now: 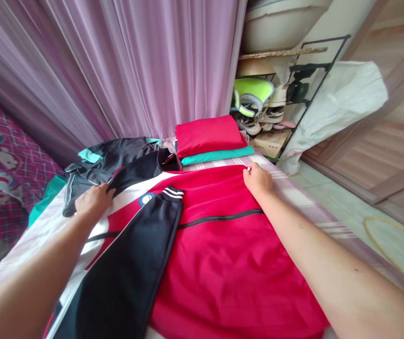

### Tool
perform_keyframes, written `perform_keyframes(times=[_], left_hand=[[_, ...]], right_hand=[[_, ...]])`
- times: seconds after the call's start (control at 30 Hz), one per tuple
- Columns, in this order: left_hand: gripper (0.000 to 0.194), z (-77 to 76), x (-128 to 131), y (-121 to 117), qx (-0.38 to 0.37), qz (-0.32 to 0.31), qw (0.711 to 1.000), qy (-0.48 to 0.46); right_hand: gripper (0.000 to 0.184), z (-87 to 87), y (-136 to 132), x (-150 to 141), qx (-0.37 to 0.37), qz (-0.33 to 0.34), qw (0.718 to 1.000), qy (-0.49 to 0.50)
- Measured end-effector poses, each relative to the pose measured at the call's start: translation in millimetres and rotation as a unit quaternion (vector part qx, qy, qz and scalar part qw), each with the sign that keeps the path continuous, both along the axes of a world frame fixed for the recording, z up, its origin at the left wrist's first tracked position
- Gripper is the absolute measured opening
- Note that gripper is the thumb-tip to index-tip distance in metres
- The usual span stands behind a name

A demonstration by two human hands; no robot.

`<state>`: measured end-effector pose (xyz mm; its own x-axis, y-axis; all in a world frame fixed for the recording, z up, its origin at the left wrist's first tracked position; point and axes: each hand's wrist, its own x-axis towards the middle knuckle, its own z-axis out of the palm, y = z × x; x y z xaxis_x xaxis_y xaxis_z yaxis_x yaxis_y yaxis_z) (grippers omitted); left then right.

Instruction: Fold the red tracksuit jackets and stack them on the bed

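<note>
A red, white and black zip jacket [219,254] lies spread out on the bed, with a round badge on its chest and a black zip line across the red part. One black sleeve [124,263] is folded over the body, its striped cuff towards the middle. My right hand [258,180] is closed in a pinch on the red edge at the far right. On the far left, my left hand [94,202] is closed on the black part of the other sleeve, its fingertips partly hidden.
Behind the jacket, a folded red garment [210,136] rests on a folded teal one [219,154]. Dark crumpled clothes [124,153] lie at the back left, against a purple curtain [145,61]. A shoe rack [314,89] and a white plastic bag [343,103] stand beyond the bed's right side.
</note>
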<state>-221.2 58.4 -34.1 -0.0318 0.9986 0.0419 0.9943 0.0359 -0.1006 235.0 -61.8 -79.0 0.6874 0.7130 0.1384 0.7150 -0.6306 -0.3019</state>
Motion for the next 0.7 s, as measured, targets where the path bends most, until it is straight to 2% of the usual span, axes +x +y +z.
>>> perform_keyframes(times=[0.1,0.17,0.23,0.3,0.37,0.43,0.5,0.57,0.63,0.7], left_hand=[[0.051,-8.0,8.5,-10.0,0.084,-0.026,0.996,-0.019],[0.05,-14.1,17.8,-17.5,0.154,-0.095,0.983,-0.033],[0.049,-23.3,27.1,-21.7,0.137,-0.218,0.965,-0.049],[0.049,-36.1,33.4,-21.7,0.046,-0.315,0.947,-0.054],[0.054,-49.9,35.3,-18.8,-0.028,-0.325,0.944,-0.049],[0.059,-61.1,34.0,-14.6,-0.051,-0.282,0.957,-0.043],[0.061,-68.0,30.9,-10.1,-0.057,-0.26,0.963,-0.04],[0.06,-71.5,26.9,-5.8,-0.055,-0.266,0.962,-0.038],[0.055,-73.1,22.0,-3.7,-0.048,-0.296,0.953,-0.034],[0.051,-73.0,16.3,-8.0,-0.015,-0.335,0.941,-0.04]], right_hand=[[0.051,5.1,-5.4,-13.2,-0.01,0.024,1.0,-0.015],[0.05,8.5,-7.8,-22.0,0.001,0.076,0.997,-0.034],[0.048,7.5,-8.2,-31.3,0.015,0.163,0.985,-0.061],[0.051,2.3,-6.0,-40.1,-0.013,0.253,0.964,-0.076],[0.056,-3.3,-2.1,-47.7,-0.082,0.297,0.949,-0.064],[0.059,-5.5,0.5,-54.4,-0.138,0.285,0.948,-0.04],[0.061,-4.0,-2.1,-62.2,-0.14,0.266,0.953,-0.032],[0.062,-1.8,-12.1,-71.5,-0.108,0.269,0.956,-0.042],[0.062,-0.9,-28.5,-81.4,-0.096,0.294,0.95,-0.041],[0.062,-0.5,-48.4,-90.0,-0.115,0.317,0.941,-0.026]])
